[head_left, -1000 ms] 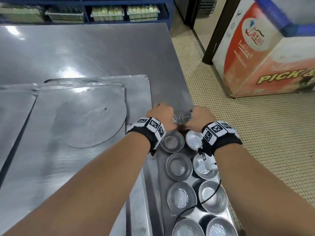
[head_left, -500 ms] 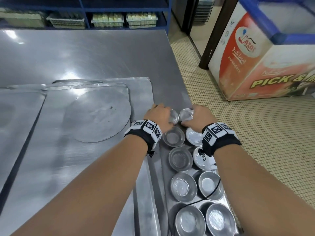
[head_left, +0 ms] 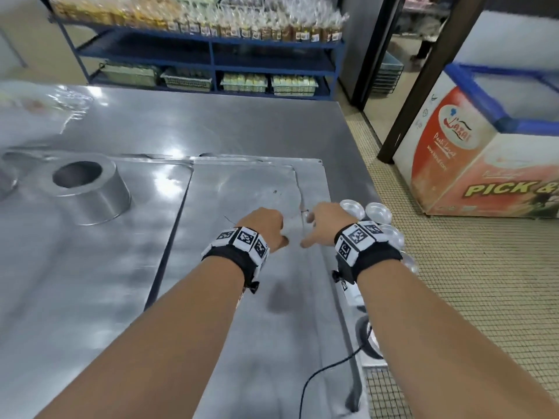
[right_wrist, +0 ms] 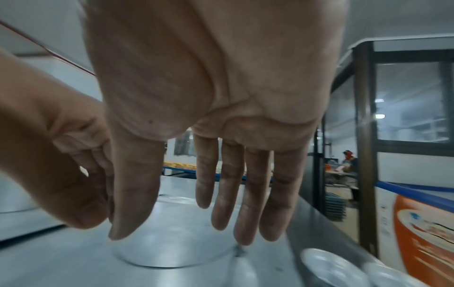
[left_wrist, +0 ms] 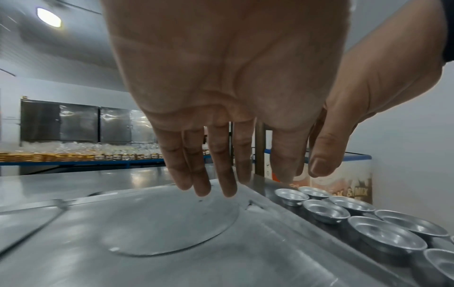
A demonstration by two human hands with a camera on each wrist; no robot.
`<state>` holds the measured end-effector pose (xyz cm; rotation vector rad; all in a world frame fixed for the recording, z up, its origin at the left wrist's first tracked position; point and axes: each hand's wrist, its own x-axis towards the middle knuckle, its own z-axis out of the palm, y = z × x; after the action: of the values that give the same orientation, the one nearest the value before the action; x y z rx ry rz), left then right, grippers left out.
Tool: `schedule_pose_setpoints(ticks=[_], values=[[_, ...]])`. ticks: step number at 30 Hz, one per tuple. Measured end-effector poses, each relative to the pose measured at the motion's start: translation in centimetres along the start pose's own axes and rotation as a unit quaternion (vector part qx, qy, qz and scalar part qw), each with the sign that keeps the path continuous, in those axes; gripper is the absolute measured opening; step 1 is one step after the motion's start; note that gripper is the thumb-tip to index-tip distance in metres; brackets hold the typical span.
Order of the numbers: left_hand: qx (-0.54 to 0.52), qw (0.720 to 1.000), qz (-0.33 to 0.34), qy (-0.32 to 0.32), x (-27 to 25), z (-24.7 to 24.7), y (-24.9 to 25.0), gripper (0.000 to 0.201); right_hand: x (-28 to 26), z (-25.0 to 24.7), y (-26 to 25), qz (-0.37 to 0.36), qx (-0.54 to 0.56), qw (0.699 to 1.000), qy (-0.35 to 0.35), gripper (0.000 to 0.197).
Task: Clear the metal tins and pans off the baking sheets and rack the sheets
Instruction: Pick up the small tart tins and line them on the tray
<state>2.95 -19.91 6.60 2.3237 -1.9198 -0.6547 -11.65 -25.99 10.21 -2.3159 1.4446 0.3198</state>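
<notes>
Head view: the left hand [head_left: 266, 226] and right hand [head_left: 328, 222] hover side by side, empty, over a baking sheet [head_left: 248, 189] on the steel counter [head_left: 211, 125]; small tins [head_left: 352, 208] sit along the counter's right edge, a larger pan [head_left: 90, 189] to the left.

Left wrist: fingers [left_wrist: 203, 167] straight and spread above the sheet, tins to the right.

Right wrist: fingers [right_wrist: 226, 194] straight, holding nothing.

Small round metal tins [left_wrist: 321, 210], shallow and shiny, stand mouth-up in two rows along the counter's right edge, rims nearly touching. Flat metal baking sheets [head_left: 248, 192] lie side by side on the counter left of them, one overlapping another. A larger round pan [head_left: 90, 192] rests upside-down on the left sheet.
</notes>
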Motion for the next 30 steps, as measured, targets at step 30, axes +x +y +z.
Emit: schedule_pose_setpoints(ticks=[30], values=[[-0.113,0.898,-0.404,0.132,-39.4,5.1,-37.7,0.069,-13.1,23.6,-45.4,-0.377,-0.108,0.913,-0.114,0.054]])
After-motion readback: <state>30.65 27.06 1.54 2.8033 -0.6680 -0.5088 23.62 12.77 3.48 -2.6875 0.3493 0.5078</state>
